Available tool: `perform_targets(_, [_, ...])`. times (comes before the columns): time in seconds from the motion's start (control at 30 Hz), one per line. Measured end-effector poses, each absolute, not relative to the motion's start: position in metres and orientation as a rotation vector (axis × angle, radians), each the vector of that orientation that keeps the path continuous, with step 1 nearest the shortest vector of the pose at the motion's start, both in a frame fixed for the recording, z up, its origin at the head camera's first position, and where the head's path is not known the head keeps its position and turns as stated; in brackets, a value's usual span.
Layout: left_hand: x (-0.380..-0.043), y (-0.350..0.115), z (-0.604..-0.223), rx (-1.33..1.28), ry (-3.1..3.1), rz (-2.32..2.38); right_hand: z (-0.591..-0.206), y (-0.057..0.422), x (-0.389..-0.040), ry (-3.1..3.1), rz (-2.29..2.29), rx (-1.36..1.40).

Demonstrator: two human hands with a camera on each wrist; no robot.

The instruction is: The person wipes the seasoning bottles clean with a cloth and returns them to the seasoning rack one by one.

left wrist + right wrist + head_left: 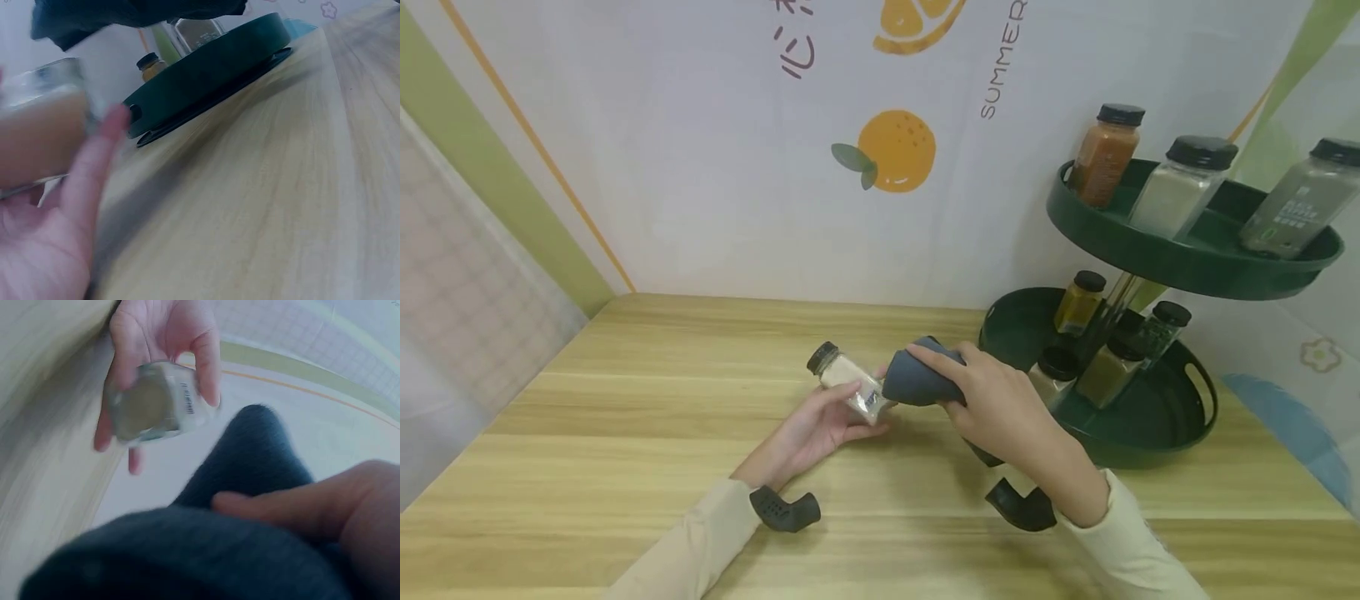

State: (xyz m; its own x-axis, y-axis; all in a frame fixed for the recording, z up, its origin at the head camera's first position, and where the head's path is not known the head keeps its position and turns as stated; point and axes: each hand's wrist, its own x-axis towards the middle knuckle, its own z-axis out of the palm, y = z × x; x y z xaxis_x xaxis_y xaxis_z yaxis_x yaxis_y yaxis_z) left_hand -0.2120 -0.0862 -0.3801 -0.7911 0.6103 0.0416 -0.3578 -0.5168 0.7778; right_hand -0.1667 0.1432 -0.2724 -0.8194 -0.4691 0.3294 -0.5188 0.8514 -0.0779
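My left hand holds a clear spice jar with a black lid and pale contents, thumb on one side and fingers beneath. The jar lies tilted above the table, its lid to the upper left and its base toward my right hand. That hand grips a folded dark blue-grey cloth close beside the jar's base. In the right wrist view the base of the jar faces the camera, and a gap shows between it and the cloth. Blur hides the label's words.
At the right stands a two-tier dark green rack. Its upper tray bears three black-lidded spice jars; its lower tray bears several smaller ones. Behind the wooden table hangs a printed white cloth backdrop.
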Motion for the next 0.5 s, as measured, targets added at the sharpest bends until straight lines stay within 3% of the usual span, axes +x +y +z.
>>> perform_targets(0.5, [-0.208,-0.081,-0.385,0.626,1.295,2.089,-0.280,0.132,-0.165,-2.807,0.293,0.895])
